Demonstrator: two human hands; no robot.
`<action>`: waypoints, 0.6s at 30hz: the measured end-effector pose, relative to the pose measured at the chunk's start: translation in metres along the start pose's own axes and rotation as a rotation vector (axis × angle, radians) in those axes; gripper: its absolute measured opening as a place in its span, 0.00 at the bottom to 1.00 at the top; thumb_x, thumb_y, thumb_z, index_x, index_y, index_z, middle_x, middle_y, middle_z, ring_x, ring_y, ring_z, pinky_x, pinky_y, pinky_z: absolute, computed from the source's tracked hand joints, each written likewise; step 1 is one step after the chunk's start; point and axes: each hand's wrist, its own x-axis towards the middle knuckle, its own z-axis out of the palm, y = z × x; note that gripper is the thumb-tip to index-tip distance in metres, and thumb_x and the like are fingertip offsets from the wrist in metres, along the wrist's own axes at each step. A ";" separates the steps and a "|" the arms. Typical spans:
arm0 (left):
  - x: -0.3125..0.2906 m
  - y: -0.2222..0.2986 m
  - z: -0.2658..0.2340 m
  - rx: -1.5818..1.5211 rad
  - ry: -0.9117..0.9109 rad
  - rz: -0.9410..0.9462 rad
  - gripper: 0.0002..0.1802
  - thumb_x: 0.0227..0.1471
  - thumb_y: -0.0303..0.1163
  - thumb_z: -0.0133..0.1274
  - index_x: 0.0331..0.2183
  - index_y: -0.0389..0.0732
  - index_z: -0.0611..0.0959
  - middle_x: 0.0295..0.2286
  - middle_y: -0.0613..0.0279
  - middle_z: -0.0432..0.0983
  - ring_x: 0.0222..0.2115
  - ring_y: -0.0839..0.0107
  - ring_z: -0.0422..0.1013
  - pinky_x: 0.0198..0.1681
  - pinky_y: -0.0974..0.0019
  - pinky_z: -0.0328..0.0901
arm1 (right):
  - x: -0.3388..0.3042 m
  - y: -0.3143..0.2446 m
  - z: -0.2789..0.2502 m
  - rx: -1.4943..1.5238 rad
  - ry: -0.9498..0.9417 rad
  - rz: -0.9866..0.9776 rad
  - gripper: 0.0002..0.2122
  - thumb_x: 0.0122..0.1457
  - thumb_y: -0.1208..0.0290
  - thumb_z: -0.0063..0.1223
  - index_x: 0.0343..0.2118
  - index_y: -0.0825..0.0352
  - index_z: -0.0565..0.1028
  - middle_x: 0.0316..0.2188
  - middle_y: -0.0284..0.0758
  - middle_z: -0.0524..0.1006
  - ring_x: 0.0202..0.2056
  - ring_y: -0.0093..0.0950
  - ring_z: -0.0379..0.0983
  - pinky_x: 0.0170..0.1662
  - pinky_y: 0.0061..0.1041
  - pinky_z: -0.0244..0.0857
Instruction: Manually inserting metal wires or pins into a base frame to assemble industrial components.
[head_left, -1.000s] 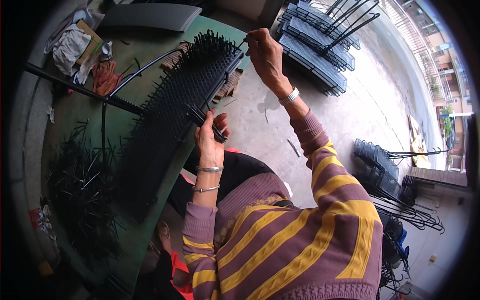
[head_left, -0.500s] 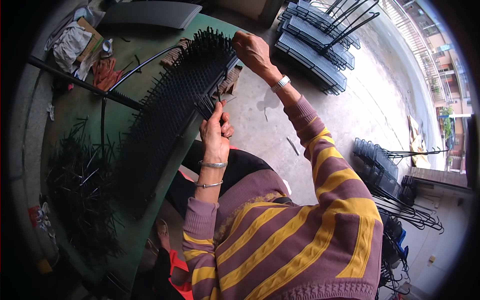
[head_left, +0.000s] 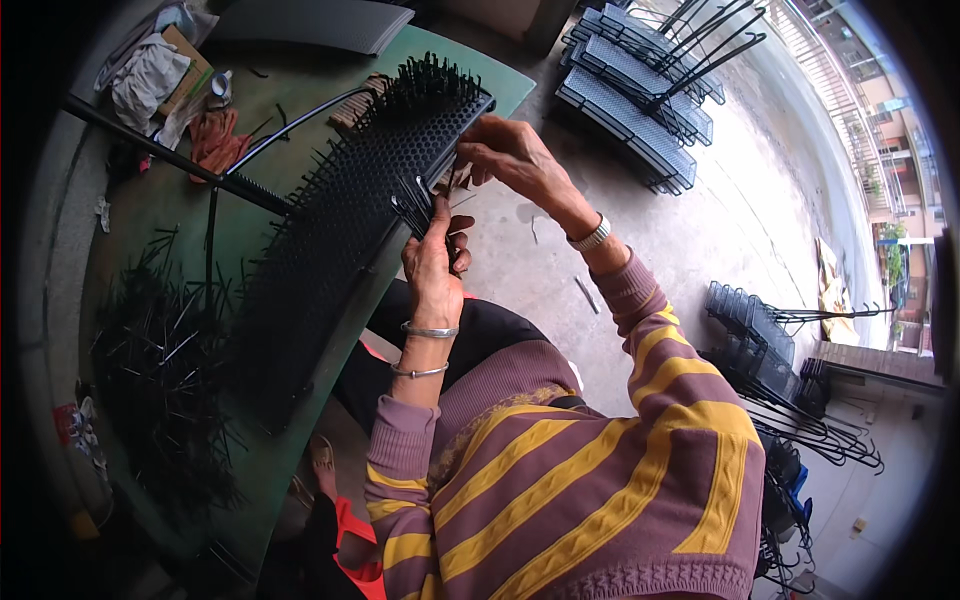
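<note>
My left hand (head_left: 437,255) is closed round a bundle of thin black metal hooks (head_left: 410,205), their bent ends sticking up past the thumb. Close by, my right hand (head_left: 515,160) pinches at a thin dark piece beside that bundle, probably one of the hooks; its fingers hide most of it. Both hands are next to the near edge of a black perforated metal panel (head_left: 350,185) on the green table (head_left: 510,82). Rows of black hooks (head_left: 425,85) stand up along the panel's far end and left side.
A tangled heap of loose black hooks (head_left: 165,370) covers the table's left part. A black bar (head_left: 175,155) crosses behind, near an orange-red glove (head_left: 215,140) and white cloth (head_left: 150,78). Black mesh racks (head_left: 625,110) are stacked on the floor, with more racks (head_left: 750,325) at right.
My right hand has come from the panel's far corner back toward me, down to the bundle in my left hand. The left hand has stayed nearly in place.
</note>
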 end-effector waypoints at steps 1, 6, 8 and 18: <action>0.001 0.002 0.001 -0.038 0.036 -0.011 0.15 0.55 0.44 0.56 0.35 0.42 0.78 0.22 0.65 0.74 0.14 0.81 0.57 0.16 0.77 0.51 | 0.004 -0.002 -0.001 -0.177 0.172 -0.090 0.05 0.58 0.74 0.51 0.32 0.71 0.72 0.26 0.37 0.79 0.23 0.25 0.75 0.27 0.23 0.68; 0.008 0.000 -0.020 -0.180 -0.017 -0.090 0.11 0.58 0.41 0.53 0.38 0.45 0.76 0.22 0.66 0.70 0.17 0.82 0.59 0.18 0.76 0.51 | 0.044 0.012 -0.012 -0.582 0.558 -0.552 0.04 0.59 0.77 0.52 0.34 0.67 0.70 0.24 0.36 0.76 0.21 0.25 0.73 0.24 0.22 0.65; 0.011 -0.004 -0.024 -0.163 -0.051 -0.080 0.12 0.58 0.41 0.52 0.39 0.44 0.75 0.21 0.68 0.69 0.17 0.82 0.58 0.18 0.76 0.51 | 0.056 0.017 -0.014 -0.633 0.608 -0.630 0.04 0.58 0.78 0.52 0.34 0.66 0.70 0.23 0.36 0.76 0.21 0.26 0.73 0.24 0.23 0.65; 0.000 0.007 -0.010 -0.111 -0.094 -0.042 0.12 0.57 0.40 0.54 0.38 0.44 0.79 0.20 0.71 0.70 0.16 0.86 0.56 0.17 0.79 0.50 | 0.067 0.026 -0.006 -0.933 0.502 -0.432 0.03 0.56 0.69 0.52 0.31 0.60 0.74 0.28 0.38 0.73 0.29 0.39 0.72 0.30 0.35 0.65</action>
